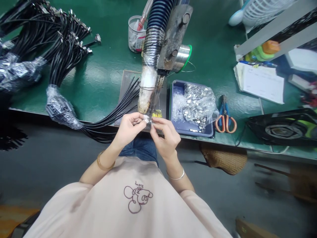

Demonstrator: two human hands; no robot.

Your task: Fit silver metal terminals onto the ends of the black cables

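My left hand [132, 128] and my right hand [166, 136] meet at the bench edge, both pinched closed with fingertips almost touching. White covers wrap the left thumb and fingertip. Between the fingertips is a tiny pale or shiny piece, too small to name. Just behind them hangs the sooty end of a ribbed hose [148, 76], beside a metal bracket [174, 39] with a solder wire spool [183, 58]. A bundle of black cables [109, 119] with stripped tips lies left of my hands on a dark board [126, 79]. A yellow block [157, 114] sits behind my right fingertips.
To the right stand a blue tray [195, 132] with a plastic bag of small metal parts [200, 102], orange-handled pliers [225, 115], papers [262, 82] and a black fan-like device [282, 129]. Connector-ended cables [66, 46] lie left. A cup [136, 34] stands behind.
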